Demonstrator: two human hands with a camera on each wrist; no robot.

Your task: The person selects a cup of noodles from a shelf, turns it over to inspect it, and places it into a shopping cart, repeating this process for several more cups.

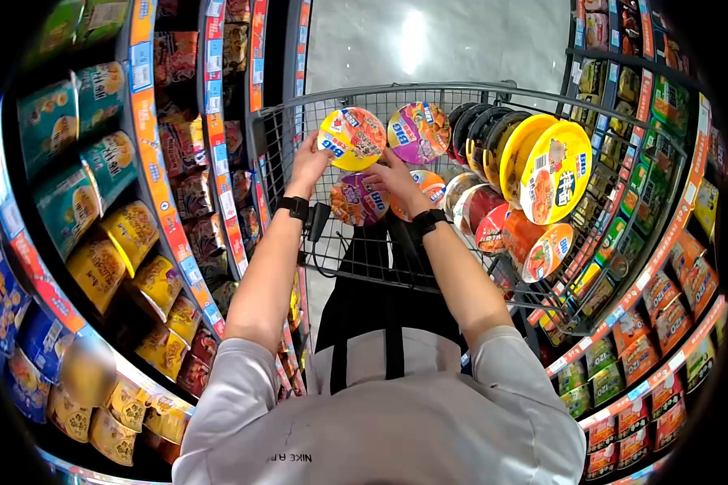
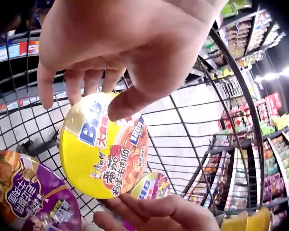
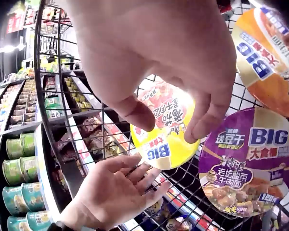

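Note:
A round noodle bowl with a yellow and red lid (image 1: 352,139) is between both hands above the cart's left part. At its left edge, the left hand (image 1: 309,167) holds it, the thumb lying over the lid (image 2: 103,149) in the left wrist view. From the lower right, the right hand (image 1: 398,179) grips the rim, thumb and fingers spread around the lid (image 3: 159,149) in the right wrist view. Purple bowls lie close by, one behind (image 1: 419,132) and one below (image 1: 357,200). The bowl's underside is hidden.
The black wire cart (image 1: 364,279) holds an orange bowl (image 1: 429,187), a row of stacked black-rimmed bowls (image 1: 469,133), and large yellow bowls (image 1: 556,174) at the right. Stocked shelves stand on both sides, with yellow tubs (image 1: 129,234) at the left. Grey floor (image 1: 429,44) lies beyond.

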